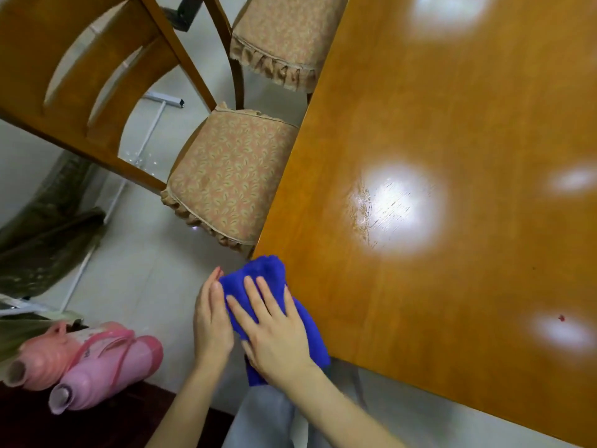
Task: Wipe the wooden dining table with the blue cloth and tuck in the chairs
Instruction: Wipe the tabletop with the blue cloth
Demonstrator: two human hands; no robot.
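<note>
Two chairs (226,179), one table (452,130), one blue cloth (260,274), two hands (277,337), two pink flasks (106,373).

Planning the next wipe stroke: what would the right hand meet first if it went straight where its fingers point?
The right hand would leave the blue cloth at the table corner and likely meet the nearer chair's seat cushion, though that sits lower, so it might pass above.

I take this for a home dining room: a polished wooden bench (452,124) fills the right of the frame. The near chair (226,176) and far chair (284,43), upper left, wear frilled floral seat covers. Two pink flasks (106,367) sit lower left by pale floor tiles (145,286).
</note>
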